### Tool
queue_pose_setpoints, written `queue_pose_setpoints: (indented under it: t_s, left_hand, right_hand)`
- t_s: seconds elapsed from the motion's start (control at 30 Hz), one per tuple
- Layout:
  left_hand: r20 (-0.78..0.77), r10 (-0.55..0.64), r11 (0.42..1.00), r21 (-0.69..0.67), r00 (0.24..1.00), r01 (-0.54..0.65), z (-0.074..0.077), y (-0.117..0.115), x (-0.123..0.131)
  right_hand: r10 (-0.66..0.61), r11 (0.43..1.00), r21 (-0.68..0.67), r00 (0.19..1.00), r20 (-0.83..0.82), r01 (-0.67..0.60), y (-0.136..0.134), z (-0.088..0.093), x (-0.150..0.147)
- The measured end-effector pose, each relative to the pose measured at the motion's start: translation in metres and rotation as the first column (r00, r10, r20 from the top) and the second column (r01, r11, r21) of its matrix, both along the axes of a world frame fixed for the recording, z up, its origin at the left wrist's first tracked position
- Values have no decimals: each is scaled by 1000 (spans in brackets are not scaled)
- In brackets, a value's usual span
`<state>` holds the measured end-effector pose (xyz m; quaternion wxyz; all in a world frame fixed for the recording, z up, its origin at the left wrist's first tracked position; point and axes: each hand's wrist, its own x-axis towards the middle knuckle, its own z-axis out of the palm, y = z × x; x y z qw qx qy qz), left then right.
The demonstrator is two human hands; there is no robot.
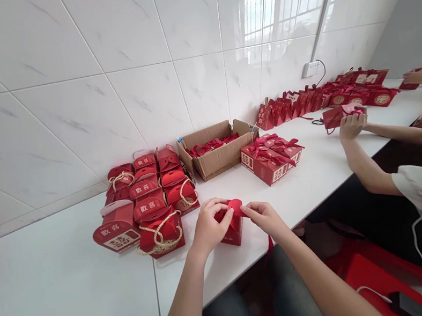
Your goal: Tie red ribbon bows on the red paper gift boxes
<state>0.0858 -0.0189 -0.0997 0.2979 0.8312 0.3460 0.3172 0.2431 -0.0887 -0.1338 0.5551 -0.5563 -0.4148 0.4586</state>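
Observation:
A small red paper gift box [233, 231] stands on the white table [64, 298] near its front edge. My left hand [208, 226] grips its left side with the fingers curled round the top. My right hand [264, 217] pinches the rounded top flap [236, 207] from the right. Just left of my hands sits a cluster of finished red boxes with rope handles [147, 207], against the tiled wall.
An open cardboard carton [215, 149] holding red ribbons stands behind, with a stack of ribboned red boxes [271, 155] to its right. Farther right, a row of red boxes [318, 98] lines the wall. A person in white at the right holds a red box [336, 116].

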Motion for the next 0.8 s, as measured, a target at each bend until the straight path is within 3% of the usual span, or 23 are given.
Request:
queue_pose_setpoints:
  t_s: [0.3,0.5,0.8]
  left_hand:
    - [3,-48,996,-75,999,49,-4,4,-3]
    - [-42,-56,998,11,998,57,-8,3,0]
    - [-67,-57,998,-13,996,57,-9,3,-3]
  right_hand:
    - [-76,993,81,989,-124,87,5,8,-5]
    - [-171,979,140,973,151,151,8,-3,-7]
    - [-31,987,160,991,130,10,10,2,-13]
